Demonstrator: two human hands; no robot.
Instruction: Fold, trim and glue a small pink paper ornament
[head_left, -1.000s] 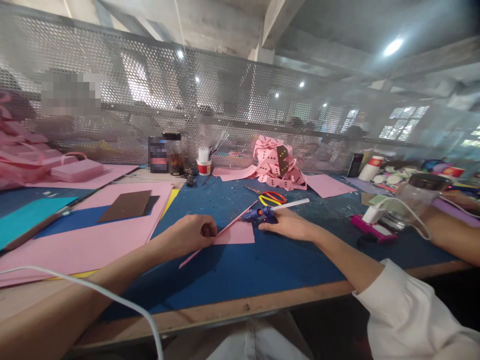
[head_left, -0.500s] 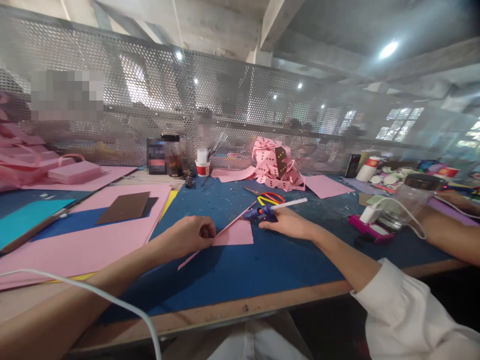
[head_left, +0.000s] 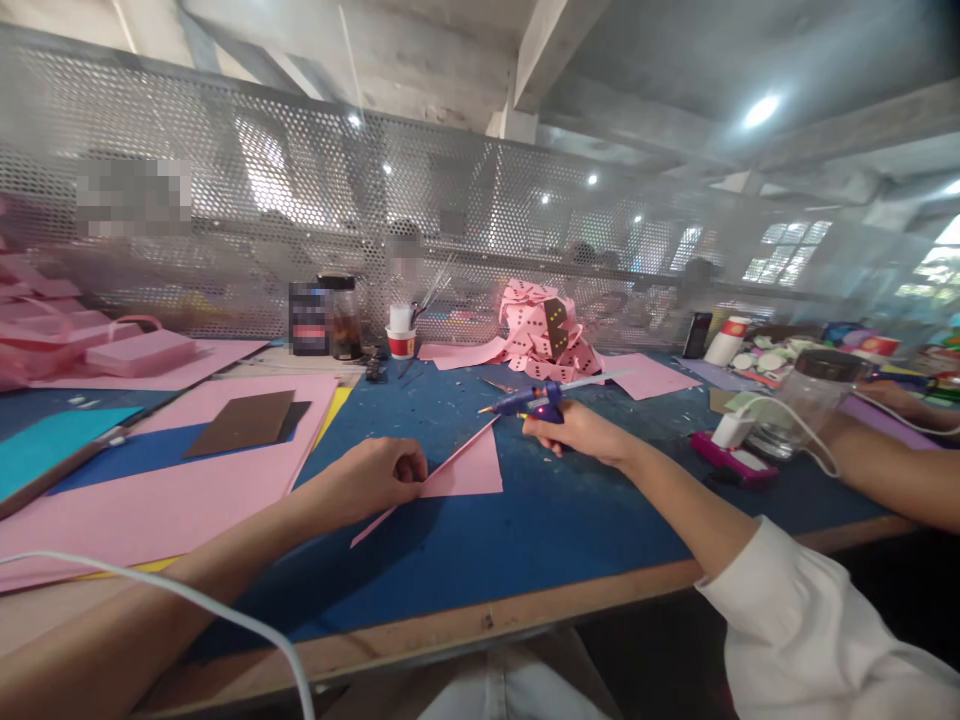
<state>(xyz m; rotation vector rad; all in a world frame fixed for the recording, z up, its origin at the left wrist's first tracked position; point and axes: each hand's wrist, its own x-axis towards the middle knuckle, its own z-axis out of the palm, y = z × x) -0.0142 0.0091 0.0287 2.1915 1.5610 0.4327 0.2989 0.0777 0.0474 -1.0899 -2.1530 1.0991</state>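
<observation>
My left hand is closed, its fingertips pinching a thin pink sheet that is tilted up along a slanting edge over the blue mat. My right hand is wrapped around the handle of a blue glue gun. From the gun's rear sticks a clear glue stick. The nozzle points left, just above the far end of the sheet's raised edge; whether it touches cannot be made out. Scissors lie behind the gun, largely hidden by it.
A pile of pink pieces with dark dots stands at the back. Pink sheets and a brown piece lie left. Rightward are a clear jar, a magenta power strip and another person's arm. A white cable crosses my left forearm.
My right hand has raised the glue gun slightly and turned it, so the nozzle now sits above the sheet's upper end. The left hand keeps its pinch on the sheet.
</observation>
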